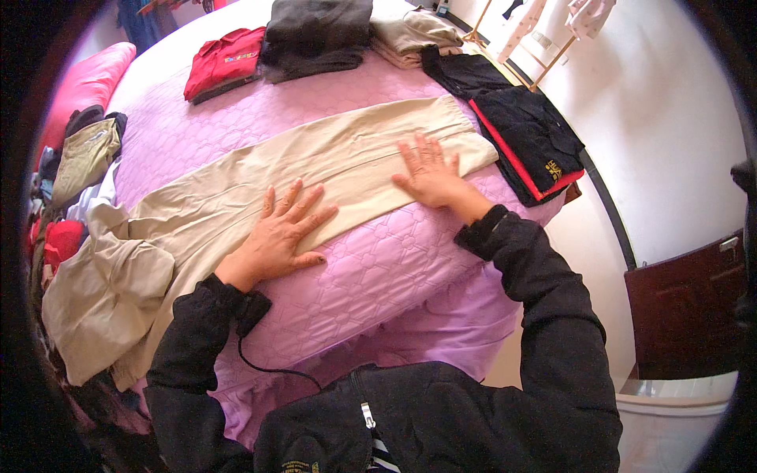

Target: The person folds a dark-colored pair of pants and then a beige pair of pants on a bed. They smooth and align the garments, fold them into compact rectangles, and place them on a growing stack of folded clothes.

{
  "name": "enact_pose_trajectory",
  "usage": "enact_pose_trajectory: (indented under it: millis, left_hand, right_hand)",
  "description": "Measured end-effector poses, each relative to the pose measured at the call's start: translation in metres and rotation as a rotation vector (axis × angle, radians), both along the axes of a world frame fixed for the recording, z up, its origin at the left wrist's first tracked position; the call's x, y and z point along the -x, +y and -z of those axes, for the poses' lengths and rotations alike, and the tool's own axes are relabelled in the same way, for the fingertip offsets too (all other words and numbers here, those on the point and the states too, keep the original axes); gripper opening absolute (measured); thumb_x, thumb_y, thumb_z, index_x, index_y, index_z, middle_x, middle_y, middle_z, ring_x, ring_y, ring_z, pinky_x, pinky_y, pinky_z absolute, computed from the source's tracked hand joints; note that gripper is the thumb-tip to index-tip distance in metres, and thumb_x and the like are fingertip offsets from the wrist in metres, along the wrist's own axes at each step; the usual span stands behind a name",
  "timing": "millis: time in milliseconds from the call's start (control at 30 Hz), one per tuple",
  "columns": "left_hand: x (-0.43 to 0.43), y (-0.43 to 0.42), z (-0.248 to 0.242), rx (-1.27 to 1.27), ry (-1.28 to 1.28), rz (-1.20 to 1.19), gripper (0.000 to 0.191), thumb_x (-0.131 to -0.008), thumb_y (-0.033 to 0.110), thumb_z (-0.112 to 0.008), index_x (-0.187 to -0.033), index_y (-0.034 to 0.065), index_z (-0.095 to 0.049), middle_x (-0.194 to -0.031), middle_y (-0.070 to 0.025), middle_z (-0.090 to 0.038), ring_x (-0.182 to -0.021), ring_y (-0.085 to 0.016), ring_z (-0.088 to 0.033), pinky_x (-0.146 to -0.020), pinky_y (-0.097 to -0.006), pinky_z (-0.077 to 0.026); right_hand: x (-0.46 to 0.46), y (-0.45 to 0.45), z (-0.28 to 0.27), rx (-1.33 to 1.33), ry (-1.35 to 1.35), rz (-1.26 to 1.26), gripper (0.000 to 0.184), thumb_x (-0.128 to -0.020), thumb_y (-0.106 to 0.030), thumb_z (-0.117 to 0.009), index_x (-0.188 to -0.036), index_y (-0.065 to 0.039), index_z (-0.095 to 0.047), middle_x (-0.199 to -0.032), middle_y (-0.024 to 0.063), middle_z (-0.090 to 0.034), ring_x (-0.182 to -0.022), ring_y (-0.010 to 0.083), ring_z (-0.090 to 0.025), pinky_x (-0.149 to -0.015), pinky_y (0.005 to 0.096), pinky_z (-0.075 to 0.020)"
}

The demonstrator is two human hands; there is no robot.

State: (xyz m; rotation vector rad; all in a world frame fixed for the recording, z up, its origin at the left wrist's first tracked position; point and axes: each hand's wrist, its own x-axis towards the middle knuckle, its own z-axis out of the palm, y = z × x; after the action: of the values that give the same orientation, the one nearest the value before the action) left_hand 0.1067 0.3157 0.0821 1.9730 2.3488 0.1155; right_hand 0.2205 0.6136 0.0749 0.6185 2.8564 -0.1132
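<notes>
A pair of beige trousers (pixel 349 142) lies stretched across a pink quilted bedspread (pixel 355 260), its legs laid together. The leg hems reach toward the folded black garments at the right. Toward the left, the upper part of the trousers is bunched and crumpled. My left hand (pixel 281 233) rests on the near leg around the middle, palm down with fingers spread. Close to the hem end, my right hand (pixel 432 174) presses flat on the fabric, fingers also apart. Neither hand grips anything.
Along the bed's far side sit a folded red garment (pixel 227 62), dark folded clothes (pixel 316 35) and beige folded clothes (pixel 414 35). Folded black clothes with red edging (pixel 532 136) lie at the right. A pink pillow (pixel 89 88) and heaped clothes (pixel 86 159) occupy the left.
</notes>
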Motion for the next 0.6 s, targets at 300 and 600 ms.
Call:
enact_pose_trajectory:
  millis: [300,600]
  left_hand:
    - [-0.008,-0.015,-0.001,0.014,0.0,-0.015,0.062,-0.084,0.015,-0.049,-0.143,0.0147,-0.03,-0.151,-0.0143,-0.02,-0.14,-0.036,-0.012,-0.109,-0.059,-0.009]
    - [-0.012,-0.032,-0.002,-0.026,-0.103,-0.035,0.051,-0.087,-0.001,-0.038,-0.137,-0.0003,-0.033,-0.146,-0.0201,-0.027,-0.138,-0.035,-0.02,-0.109,-0.0566,-0.018]
  right_hand:
    - [-0.024,0.082,0.012,-0.104,0.062,0.173,0.076,-0.092,-0.059,-0.028,-0.148,-0.016,-0.003,-0.154,0.0131,0.001,-0.142,0.0323,0.0,-0.111,0.0502,-0.0044]
    - [-0.062,0.117,0.005,-0.099,0.147,0.017,0.063,-0.094,-0.031,-0.041,-0.143,0.001,-0.018,-0.149,0.0236,-0.016,-0.139,0.0326,-0.018,-0.112,0.0379,-0.0185]
